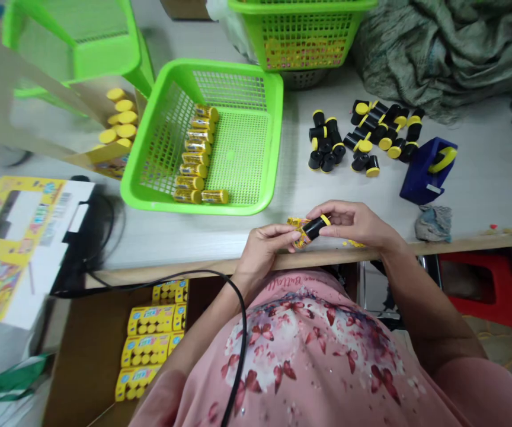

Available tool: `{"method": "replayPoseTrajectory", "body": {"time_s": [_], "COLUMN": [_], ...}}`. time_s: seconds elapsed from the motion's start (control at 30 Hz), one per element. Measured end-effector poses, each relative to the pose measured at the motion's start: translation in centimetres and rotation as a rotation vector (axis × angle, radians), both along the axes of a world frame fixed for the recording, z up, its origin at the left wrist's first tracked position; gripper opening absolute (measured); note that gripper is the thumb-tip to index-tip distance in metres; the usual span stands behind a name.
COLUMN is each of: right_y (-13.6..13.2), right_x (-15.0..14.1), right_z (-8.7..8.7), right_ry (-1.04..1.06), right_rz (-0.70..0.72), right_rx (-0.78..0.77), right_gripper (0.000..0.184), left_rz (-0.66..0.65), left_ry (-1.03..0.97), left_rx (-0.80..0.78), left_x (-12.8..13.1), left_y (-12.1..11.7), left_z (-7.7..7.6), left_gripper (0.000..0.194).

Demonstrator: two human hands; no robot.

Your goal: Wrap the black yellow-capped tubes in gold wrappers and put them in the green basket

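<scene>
My left hand (267, 252) and my right hand (349, 222) meet above the front edge of the pale table (238, 264). Between them is a black cylinder with a yellow end (314, 228), pinched by my right fingers. My left fingers hold a crumpled yellow printed label (298, 234) against it. Several black cylinders with yellow caps (362, 133) lie in a loose heap beyond my right hand. A green mesh basket (278, 118) holds a row of several gold-labelled canisters (192, 157).
A blue tape dispenser (425, 172) and a grey rag (434, 224) sit on the table at right. Another green basket (303, 35) and a crumpled grey-green cloth (442, 53) are at the back. Below the edge, a cardboard box (89, 350) holds yellow packs; a black cable crosses my arm.
</scene>
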State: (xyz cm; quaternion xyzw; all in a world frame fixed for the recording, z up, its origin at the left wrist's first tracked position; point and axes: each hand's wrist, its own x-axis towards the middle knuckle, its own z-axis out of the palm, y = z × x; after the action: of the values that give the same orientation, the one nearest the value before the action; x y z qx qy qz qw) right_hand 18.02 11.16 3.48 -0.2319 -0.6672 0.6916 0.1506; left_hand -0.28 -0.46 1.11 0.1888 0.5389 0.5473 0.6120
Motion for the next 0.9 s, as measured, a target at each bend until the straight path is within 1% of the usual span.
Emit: {"method": "replayPoseTrajectory", "body": {"time_s": [0.13, 0.23, 0.43, 0.5, 0.57, 0.63, 0.73, 0.83, 0.9], "right_y": [-0.5, -0.7, -0.9, -1.0, -1.1, -1.2, -1.4, -1.5, -1.5], "right_x": [-0.4, -0.6, -0.7, -0.8, -0.9, -0.9, -0.9, -0.8, -0.7], "right_z": [-0.2, -0.1, 0.4, 0.4, 0.3, 0.3, 0.1, -0.1, -0.1], "right_ry": [0.017, 0.0, -0.049, -0.059, -0.073, -0.089, -0.091, -0.074, -0.079], "right_rz": [-0.082, -0.094, -0.091, -0.101, -0.112, -0.118, -0.138, -0.187, -0.2], "right_rx": [0.136, 0.232, 0.462, 0.507, 0.518, 0.498, 0.409, 0.287, 0.266], "right_gripper": [0.027, 0.025, 0.022, 0.022, 0.023, 0.024, 0.025, 0.03, 0.031], "left_rz": [0.015, 0.037, 0.096, 0.12, 0.131, 0.137, 0.138, 0.097, 0.069], "left_ry": [-0.09, -0.113, -0.053, -0.048, -0.044, -0.027, -0.015, -0.057, -0.073], "left_rx": [0.011, 0.027, 0.077, 0.086, 0.073, 0.061, 0.067, 0.053, 0.049], "left_x": [0.4, 0.6, 1.0, 1.2, 1.3, 1.3, 1.1, 0.9, 0.8], "left_y": [0.4, 0.4, 0.4, 0.5, 0.5, 0.6, 0.5, 0.2, 0.1], "left_z": [-0.2, -0.4, -0.8, -0.8, -0.8, -0.7, -0.4, 0.1, 0.2], "left_gripper": [0.03, 0.029, 0.026, 0.028, 0.029, 0.029, 0.026, 0.029, 0.031]}}
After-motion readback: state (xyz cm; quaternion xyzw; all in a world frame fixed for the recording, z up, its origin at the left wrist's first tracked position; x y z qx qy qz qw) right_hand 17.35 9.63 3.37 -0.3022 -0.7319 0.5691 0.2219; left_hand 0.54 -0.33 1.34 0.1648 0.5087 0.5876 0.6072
